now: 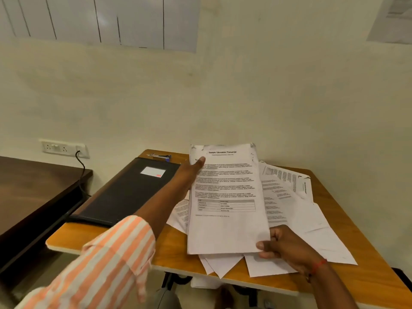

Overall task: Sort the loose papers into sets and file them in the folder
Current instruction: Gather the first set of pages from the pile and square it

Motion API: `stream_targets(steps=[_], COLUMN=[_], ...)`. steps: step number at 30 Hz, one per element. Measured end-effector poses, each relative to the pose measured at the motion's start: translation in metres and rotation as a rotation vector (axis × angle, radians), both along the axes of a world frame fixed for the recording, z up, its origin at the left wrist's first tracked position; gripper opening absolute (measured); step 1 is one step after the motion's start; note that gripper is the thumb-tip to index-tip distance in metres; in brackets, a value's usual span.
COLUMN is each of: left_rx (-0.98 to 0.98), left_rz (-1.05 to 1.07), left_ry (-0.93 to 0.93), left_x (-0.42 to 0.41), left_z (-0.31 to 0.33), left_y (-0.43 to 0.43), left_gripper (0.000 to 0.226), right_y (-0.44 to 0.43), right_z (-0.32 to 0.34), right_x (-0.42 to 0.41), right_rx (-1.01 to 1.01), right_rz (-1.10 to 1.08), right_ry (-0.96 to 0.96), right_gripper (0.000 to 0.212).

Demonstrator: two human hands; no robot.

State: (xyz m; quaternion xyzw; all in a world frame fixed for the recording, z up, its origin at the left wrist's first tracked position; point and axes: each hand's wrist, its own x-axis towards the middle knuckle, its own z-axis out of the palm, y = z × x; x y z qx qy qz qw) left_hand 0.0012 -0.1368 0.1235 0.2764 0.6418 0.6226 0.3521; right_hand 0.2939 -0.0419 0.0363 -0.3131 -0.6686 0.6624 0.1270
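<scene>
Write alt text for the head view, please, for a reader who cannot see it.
A person holds printed sheets titled as a transcript over a wooden table, left hand gripping the upper left edge, right hand pinching the lower right corner. Loose papers lie scattered beneath; a closed black folder lies to the left.

Cream wall (socket mounted low) behind wooden table.

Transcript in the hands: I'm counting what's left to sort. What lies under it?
Loose papers fan out beneath the transcript on the table, showing at its left, right and near edges. How many it covers cannot be seen.
</scene>
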Motion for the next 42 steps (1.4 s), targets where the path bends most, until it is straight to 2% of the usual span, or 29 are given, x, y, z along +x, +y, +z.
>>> stream_targets(steps=[3,8,10,12,15,18,22,26,28,31,34,36,39,42], left_rx=[0.042,0.100,0.105,0.085,0.063,0.075,0.043,0.042,0.050,0.030,0.022,0.021,-0.018,-0.033], left_rz=[0.088,0.082,0.066,0.031,0.008,0.019,0.015,-0.066,-0.088,-0.045,0.018,0.045,0.072,0.077], left_ry=[-0.082,-0.012,0.036,0.085,0.145,0.171,0.179,0.056,0.037,0.138,0.205,0.242,0.267,0.268], left_x=[0.003,0.014,0.019,0.026,0.032,0.031,0.028,0.021,0.017,0.013,0.010,0.008,-0.004,-0.020], left_z=[-0.003,-0.020,-0.023,-0.024,-0.025,-0.028,-0.032,-0.029,-0.029,-0.032,-0.037,-0.038,-0.046,-0.051], left_y=[0.011,0.009,0.008,0.008,0.007,0.005,0.000,-0.004,-0.003,0.002,0.008,0.009,0.014,0.015], left_gripper=[0.038,0.023,0.030,0.035,0.030,0.030,0.025,0.019,0.023,0.034,0.032,0.030,0.042,0.036], right_y=[-0.007,-0.008,-0.006,-0.001,0.009,0.023,0.033,0.036,0.039,0.043,0.046,0.051,0.057,0.069], right_z=[0.011,0.029,0.039,0.049,0.064,0.073,0.073,0.063,0.057,0.050,0.044,0.039,0.036,0.034], right_x=[0.005,0.009,0.002,-0.014,-0.040,-0.057,-0.068,-0.074,-0.077,-0.085,-0.096,-0.103,-0.114,-0.128], right_rx=[0.074,0.101,0.153,0.173,0.155,0.248,0.389,0.389,0.387,0.379,0.368,0.398,0.479,0.524], right_rz=[0.016,0.175,0.155,0.041,-0.149,-0.347,-0.495,-0.552,-0.564,-0.556,-0.560,-0.567,-0.549,-0.538], right_ry=[-0.048,-0.153,-0.071,0.100,0.343,0.412,0.373,0.351,0.306,0.261,0.208,0.170,0.106,0.075], right_gripper=[0.028,0.042,0.040,0.039,0.039,0.034,0.025,0.022,0.023,0.024,0.021,0.024,0.031,0.033])
